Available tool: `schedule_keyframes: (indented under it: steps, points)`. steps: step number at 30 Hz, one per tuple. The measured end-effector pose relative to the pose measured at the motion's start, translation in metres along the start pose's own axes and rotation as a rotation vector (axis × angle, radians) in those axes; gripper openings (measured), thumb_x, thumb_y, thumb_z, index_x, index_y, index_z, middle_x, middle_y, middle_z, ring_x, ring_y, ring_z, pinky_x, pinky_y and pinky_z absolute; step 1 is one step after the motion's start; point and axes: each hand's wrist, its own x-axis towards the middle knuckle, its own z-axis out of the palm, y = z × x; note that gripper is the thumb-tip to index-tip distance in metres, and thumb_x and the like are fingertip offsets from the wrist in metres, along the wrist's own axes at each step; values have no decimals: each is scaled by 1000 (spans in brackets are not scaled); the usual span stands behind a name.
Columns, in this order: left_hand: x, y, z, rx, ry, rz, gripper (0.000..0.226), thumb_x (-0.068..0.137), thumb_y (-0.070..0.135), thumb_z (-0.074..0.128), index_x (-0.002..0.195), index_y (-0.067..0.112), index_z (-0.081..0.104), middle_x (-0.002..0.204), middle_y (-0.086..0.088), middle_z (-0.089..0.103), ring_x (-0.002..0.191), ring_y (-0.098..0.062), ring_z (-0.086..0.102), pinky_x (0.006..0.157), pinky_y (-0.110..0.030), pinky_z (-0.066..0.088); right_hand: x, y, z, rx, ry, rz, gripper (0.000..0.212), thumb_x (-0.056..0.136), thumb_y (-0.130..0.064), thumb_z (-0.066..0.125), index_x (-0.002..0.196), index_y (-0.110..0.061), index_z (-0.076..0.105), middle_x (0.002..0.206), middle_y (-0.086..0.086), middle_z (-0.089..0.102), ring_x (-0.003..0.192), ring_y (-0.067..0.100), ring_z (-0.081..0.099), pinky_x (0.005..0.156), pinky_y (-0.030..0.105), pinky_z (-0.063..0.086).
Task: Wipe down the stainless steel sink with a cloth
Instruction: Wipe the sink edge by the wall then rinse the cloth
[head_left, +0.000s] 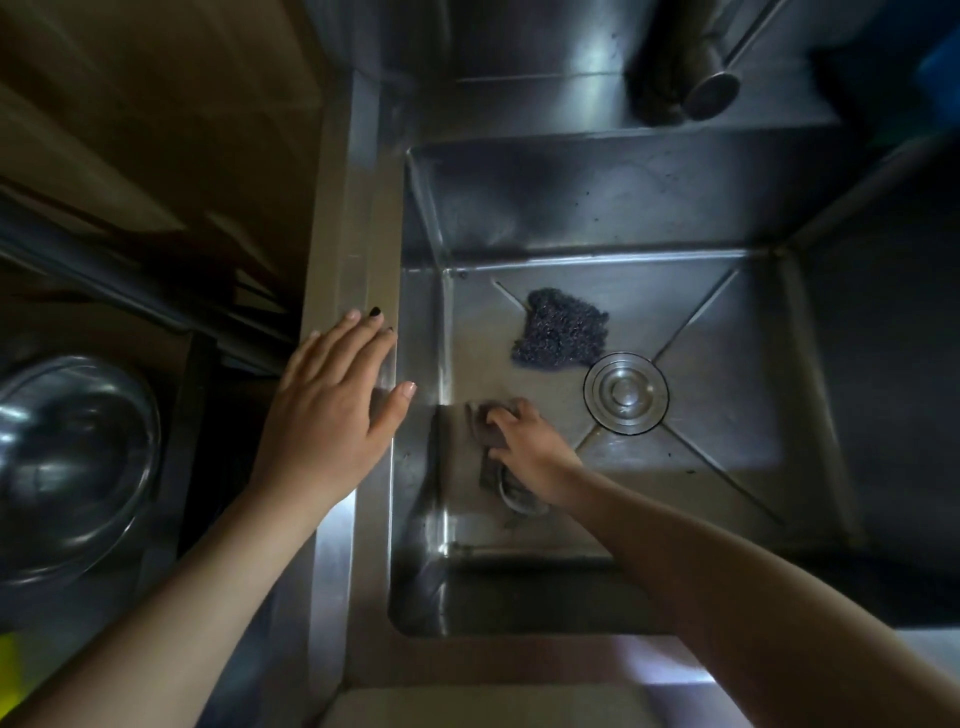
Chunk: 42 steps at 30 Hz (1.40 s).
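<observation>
Stainless steel sink (571, 208): square basin. Grey cloth (492, 475) bunched on the basin floor near the left wall, gripped by the right hand (524, 441), fingers curled over it. Left hand (332, 410) flat on the left rim, fingers straight, holding nothing. Steel scourer (563, 332) beside the drain strainer (626, 392). Metal bowl (72, 457) left of the sink.
</observation>
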Motion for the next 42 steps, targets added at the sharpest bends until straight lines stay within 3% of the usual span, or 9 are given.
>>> schedule_keyframes:
  steps: [10, 15, 18, 20, 24, 28, 31, 37, 42]
  points:
    - [0, -1, 1, -21, 23, -15, 54, 90, 40, 35, 132, 9, 49, 141, -7, 45, 136, -22, 34, 113, -36, 15, -42, -27, -41, 304, 304, -14, 41, 87, -19, 63, 127, -17, 52, 120, 9, 48, 100, 27, 55, 86, 26, 41]
    - [-2, -2, 2, -25, 34, 7, 55, 88, 39, 39, 133, 9, 47, 143, -8, 43, 136, -23, 33, 113, -38, 15, -61, -38, -46, 447, 422, 47, 34, 86, -18, 63, 120, -17, 57, 111, 8, 47, 96, 28, 54, 89, 36, 46]
    - [-2, -5, 3, -46, 26, 15, 58, 88, 44, 36, 136, 12, 43, 146, -5, 38, 139, -20, 27, 114, -34, 8, -67, -46, -51, 558, 462, 56, 30, 85, -14, 64, 114, -20, 59, 106, 0, 43, 94, 18, 50, 85, 22, 39]
    - [-1, -6, 4, -100, 24, 16, 54, 91, 43, 40, 136, 14, 44, 147, -3, 37, 140, -18, 24, 113, -32, 4, -70, -55, -57, 654, 488, 40, 29, 84, -8, 65, 108, -23, 58, 106, -1, 43, 95, 13, 47, 83, 14, 35]
    - [4, -9, 1, -330, 42, -17, 41, 90, 31, 53, 129, 17, 51, 141, 0, 45, 136, -17, 31, 110, -28, 11, -74, -73, -73, 759, 525, 40, 34, 83, -5, 65, 100, -32, 53, 104, 3, 46, 91, 15, 49, 80, 21, 39]
    - [17, -15, -9, -470, 91, -13, 36, 88, 16, 57, 124, 10, 55, 132, -6, 52, 126, -23, 44, 103, -28, 27, -68, -88, -90, 986, 541, -6, 26, 85, -2, 62, 98, -24, 56, 99, 7, 54, 79, 10, 54, 65, 11, 46]
    - [32, -20, -15, -473, 107, -9, 35, 89, 14, 54, 124, 9, 54, 133, -7, 50, 127, -23, 41, 105, -31, 28, -57, -96, -98, 1256, 514, -43, 25, 87, 3, 56, 96, -20, 58, 85, 3, 57, 78, 15, 58, 71, 25, 51]
    - [78, -37, -19, -374, 92, -32, 35, 93, 20, 48, 128, 15, 51, 139, -1, 46, 132, -19, 35, 111, -49, 20, -25, -99, -105, 1618, 412, -25, 20, 92, 4, 47, 104, -10, 54, 81, 9, 54, 62, 9, 62, 56, 20, 51]
    - [120, -48, -13, -257, 7, -54, 42, 96, 28, 41, 136, 20, 41, 148, 3, 33, 141, -16, 18, 114, -46, 5, 14, -104, -111, 1646, 380, -33, 21, 92, 2, 46, 109, -8, 52, 85, 9, 58, 71, 15, 59, 57, 20, 50]
